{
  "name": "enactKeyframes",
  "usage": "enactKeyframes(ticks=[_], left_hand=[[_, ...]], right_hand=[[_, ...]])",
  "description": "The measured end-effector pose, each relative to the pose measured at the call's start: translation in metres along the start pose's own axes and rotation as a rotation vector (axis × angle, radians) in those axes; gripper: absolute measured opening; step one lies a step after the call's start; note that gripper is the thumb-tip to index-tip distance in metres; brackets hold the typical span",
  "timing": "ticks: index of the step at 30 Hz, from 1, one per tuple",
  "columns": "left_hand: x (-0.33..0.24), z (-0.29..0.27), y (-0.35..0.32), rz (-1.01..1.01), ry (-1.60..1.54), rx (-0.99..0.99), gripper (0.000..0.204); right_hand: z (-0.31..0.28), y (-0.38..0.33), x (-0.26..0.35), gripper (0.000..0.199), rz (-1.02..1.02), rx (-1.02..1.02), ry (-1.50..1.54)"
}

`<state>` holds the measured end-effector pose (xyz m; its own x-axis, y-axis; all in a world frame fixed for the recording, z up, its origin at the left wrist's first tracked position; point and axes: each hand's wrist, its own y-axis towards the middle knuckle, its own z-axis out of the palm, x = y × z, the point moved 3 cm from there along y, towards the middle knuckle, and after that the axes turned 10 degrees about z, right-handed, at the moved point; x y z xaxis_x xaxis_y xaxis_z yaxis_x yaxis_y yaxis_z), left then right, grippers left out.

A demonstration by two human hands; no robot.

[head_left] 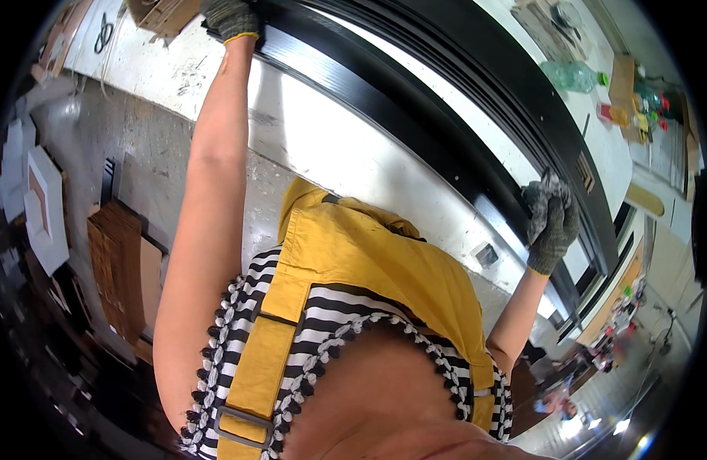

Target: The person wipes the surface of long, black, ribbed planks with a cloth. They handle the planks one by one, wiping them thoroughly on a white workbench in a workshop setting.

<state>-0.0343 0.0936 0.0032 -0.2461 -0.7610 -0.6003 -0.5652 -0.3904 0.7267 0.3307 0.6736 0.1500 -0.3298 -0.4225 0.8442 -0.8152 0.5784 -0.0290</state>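
A long black frame (415,100) lies across a white worktable (330,146), running from upper left to lower right. My left hand (231,19), in a grey knit glove with a yellow cuff, grips the frame's far left end at the top of the view. My right hand (553,222), also in a grey glove, is closed on a crumpled grey cloth (549,195) pressed against the frame's right part. My yellow apron and striped top fill the lower middle.
A green plastic bottle (572,75), small coloured containers (637,107) and cardboard pieces sit at the table's far right. Scissors (103,32) lie at upper left. Brown boards (120,268) and white frames (39,207) stand on the floor at left.
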Motion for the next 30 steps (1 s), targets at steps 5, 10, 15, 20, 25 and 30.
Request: enactKeyframes(ticks=[5,10,15,20,25,30], left_hand=[[-0.015,-0.006,0.005,-0.506,-1.085,-0.108,0.026],[-0.011,-0.015,0.015,0.269,0.267,0.328,0.022],[-0.026,-0.019,0.019,0.423,0.189,0.327,0.023],[-0.018,-0.02,0.021,0.453,0.298,0.258,0.024],[-0.004,-0.003,0.018,0.176,0.005,0.312,0.027],[0.081,0.036,0.004,0.332,0.291,0.23,0.032]], right_hand=[[0.023,-0.016,0.034,0.036,-0.27,-0.094,-0.292],[0.023,-0.033,0.057,0.036,-0.358,-0.216,-0.362],[0.06,-0.05,0.114,0.029,-0.665,0.129,-0.564],[0.084,-0.037,0.126,0.024,-0.788,0.202,-0.757],[0.128,-0.03,0.149,0.014,-0.907,0.21,-0.755],[0.215,-0.004,0.187,0.013,-1.238,0.084,-0.67]])
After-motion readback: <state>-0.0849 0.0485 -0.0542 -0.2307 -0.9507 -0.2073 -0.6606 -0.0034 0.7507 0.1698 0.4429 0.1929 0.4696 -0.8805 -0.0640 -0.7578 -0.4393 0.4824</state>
